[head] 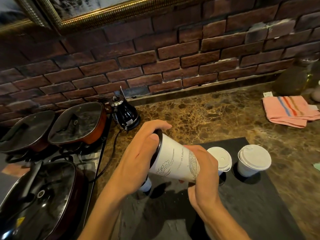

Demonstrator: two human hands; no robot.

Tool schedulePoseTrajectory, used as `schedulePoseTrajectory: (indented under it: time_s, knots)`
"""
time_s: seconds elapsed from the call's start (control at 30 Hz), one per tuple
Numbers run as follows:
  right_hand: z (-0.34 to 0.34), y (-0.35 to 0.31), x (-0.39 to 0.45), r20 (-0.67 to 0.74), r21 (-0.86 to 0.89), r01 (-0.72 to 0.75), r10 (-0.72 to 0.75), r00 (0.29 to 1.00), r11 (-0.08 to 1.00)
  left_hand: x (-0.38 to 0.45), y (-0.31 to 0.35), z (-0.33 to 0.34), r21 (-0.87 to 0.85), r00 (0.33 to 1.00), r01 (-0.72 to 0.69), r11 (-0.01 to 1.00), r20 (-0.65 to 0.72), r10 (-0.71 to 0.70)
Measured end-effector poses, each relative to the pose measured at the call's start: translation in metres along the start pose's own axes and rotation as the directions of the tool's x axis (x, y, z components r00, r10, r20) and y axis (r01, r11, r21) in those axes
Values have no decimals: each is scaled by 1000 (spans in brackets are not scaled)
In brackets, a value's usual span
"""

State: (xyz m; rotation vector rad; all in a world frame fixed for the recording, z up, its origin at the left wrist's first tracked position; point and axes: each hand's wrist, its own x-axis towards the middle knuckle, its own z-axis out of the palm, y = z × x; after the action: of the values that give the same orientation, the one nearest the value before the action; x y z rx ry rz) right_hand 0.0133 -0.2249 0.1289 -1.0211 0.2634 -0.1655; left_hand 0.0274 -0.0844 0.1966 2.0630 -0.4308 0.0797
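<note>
A tall white paper cup [174, 160] with line drawings and a black lid [158, 146] is held tilted over a black cup-holder tray [245, 205]. My left hand [138, 156] grips the black lid at the cup's top end. Around the cup's lower part curls my right hand [202, 172]. Two white-lidded cups stand in the tray's holes: one [220, 159] just right of my right hand, the other [253, 161] farther right. Under my left hand, a further cup [146, 185] peeks out.
Three lidded pans [78, 122] sit on a stove at the left. A small black kettle [125, 113] stands by the brick wall. A pink striped towel [289, 110] lies on the marble counter [207, 115] at the right, near dark jars [292, 78].
</note>
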Motion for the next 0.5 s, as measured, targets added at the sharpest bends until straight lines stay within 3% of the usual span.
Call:
schedulePoseTrajectory:
  time_s: [0.17, 0.3, 0.33, 0.4, 0.5]
  knots:
    - [-7, -5, -2, -12, 8, -7, 7, 1000, 1000, 0, 10, 8, 8, 999, -44, 999, -18, 44]
    - [-19, -11, 4, 36, -54, -20, 22, 999, 998, 7, 14, 7, 82, 997, -10, 997, 80, 3]
    - [-19, -14, 4, 51, -94, 11, -6, 999, 995, 16, 10, 4, 89, 994, 35, 995, 99, -44]
    - [-17, -18, 2, 79, -149, 93, -82, 993, 984, 43, 0, -3, -51, 960, 256, 965, 127, -248]
    - [-13, -23, -5, 75, -154, 190, -181, 981, 970, 59, -35, -17, -7, 961, 205, 979, 190, -199]
